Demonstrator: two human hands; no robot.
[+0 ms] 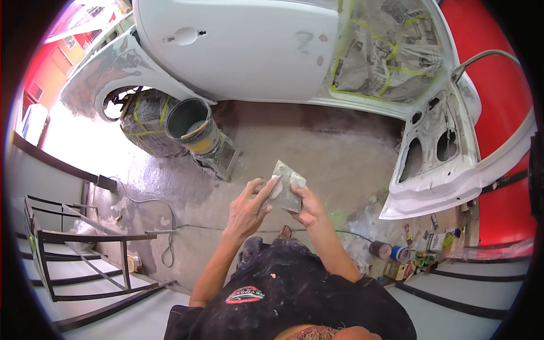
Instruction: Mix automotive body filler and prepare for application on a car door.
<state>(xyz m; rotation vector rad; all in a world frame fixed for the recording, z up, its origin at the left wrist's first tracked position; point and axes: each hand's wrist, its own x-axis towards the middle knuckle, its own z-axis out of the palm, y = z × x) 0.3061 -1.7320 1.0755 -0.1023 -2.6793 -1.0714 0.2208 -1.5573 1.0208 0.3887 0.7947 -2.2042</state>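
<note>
In front of my body, my right hand (306, 207) grips a flat, square grey plate (290, 197) smeared with pale material, its thumb on the face. My left hand (248, 207) is at the plate's left side, fingers bent around a small pale piece (276, 187) that lies against the plate; whether it is a spreader or a lump of filler I cannot tell. Above them is a white car body panel (238, 51) with small grey patches.
A bucket (190, 139) stands on a stand left of centre, beside a covered wheel (146, 127). A detached-looking or open door (422, 164) is at right, cans (399, 254) below it. Metal frames (79, 238) flank me; a cable (170, 215) crosses the floor (272, 136).
</note>
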